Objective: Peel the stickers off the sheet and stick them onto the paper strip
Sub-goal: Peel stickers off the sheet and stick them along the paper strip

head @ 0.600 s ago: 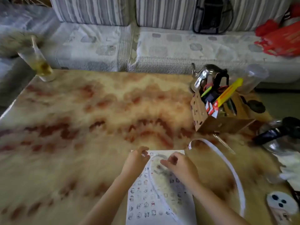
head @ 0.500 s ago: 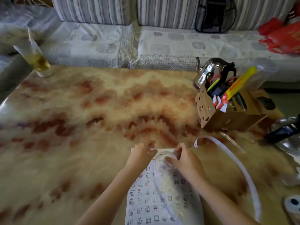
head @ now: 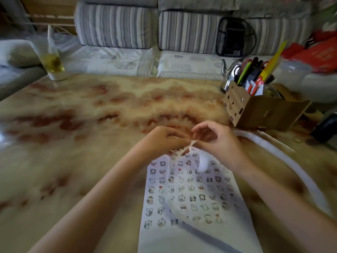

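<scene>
Far left of my hands a plastic cup (head: 52,60) sits out of play; my left hand (head: 164,138) pinches the end of the paper strip (head: 184,149) just above the sticker sheet (head: 191,194), I think to keep it taut and lifted for sticking. My right hand (head: 217,141) meets it fingertip to fingertip, pinched on the same strip end or a tiny sticker, too blurred to tell which. The strip loops off right of that hand, below the cardboard pen box (head: 259,110), leaving the sheet flat under both wrists for the next peel.
</scene>
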`<state>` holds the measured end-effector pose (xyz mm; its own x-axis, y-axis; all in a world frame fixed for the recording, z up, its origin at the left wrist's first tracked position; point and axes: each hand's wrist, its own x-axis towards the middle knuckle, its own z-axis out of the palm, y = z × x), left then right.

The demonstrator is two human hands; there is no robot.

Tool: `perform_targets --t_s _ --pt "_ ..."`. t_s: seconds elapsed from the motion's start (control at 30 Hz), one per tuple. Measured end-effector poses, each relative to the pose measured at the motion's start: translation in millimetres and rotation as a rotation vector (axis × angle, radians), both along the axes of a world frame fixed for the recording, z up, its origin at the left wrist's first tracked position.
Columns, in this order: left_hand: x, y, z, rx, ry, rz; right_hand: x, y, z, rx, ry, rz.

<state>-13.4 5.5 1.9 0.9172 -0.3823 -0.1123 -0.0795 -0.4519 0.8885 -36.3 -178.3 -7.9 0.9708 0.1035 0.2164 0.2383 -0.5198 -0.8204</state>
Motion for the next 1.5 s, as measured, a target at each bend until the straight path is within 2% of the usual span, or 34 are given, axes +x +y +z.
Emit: perform_targets --t_s 0.17,0.27,0.33,0.43,0.5,0.63,0.83,0.97,1.1,1.33,1.5 --pt "-59.3 9.8 1.4 -0.148 -0.076 0.141 -47.2 -0.8 6.1 0.082 0.068 -0.156" --pt "-92.8 13.0 -1.9 -0.292 -0.067 0.216 -75.5 8.2 9.1 0.265 0.275 -0.095" --pt "-111.4 12.4 -4.7 -0.367 -0.064 0.256 -87.2 17.3 11.0 0.367 0.339 -0.061" --pt "-130.3 9.7 -7.6 -0.428 -0.049 0.253 -93.8 28.7 11.7 0.554 0.339 -0.082" --pt "-135.9 10.4 -11.4 -0.441 -0.014 0.237 -96.3 32.1 12.5 0.606 0.299 -0.095" --pt "-132.9 17.1 -14.9 -0.430 0.043 0.254 -104.6 35.1 13.5 0.533 0.259 -0.086" --pt "-121.1 22.5 -8.5 -0.609 0.166 0.221 -116.8 43.8 0.9 0.424 0.269 0.052" --pt "-116.6 24.6 -15.1 -0.615 0.105 0.342 -120.7 50.8 -8.6 0.383 0.277 0.094" --pt "-112.5 29.4 -20.5 -0.600 0.043 0.366 -118.8 52.3 -14.1 0.313 0.256 0.086" --pt "-113.4 23.1 -20.3 -0.551 -0.037 0.326 -108.3 42.3 -9.3 0.466 0.127 -0.052" --pt "-114.8 19.7 -20.5 -0.444 -0.060 0.245 -103.9 39.4 -4.7 0.448 0.089 -0.021"
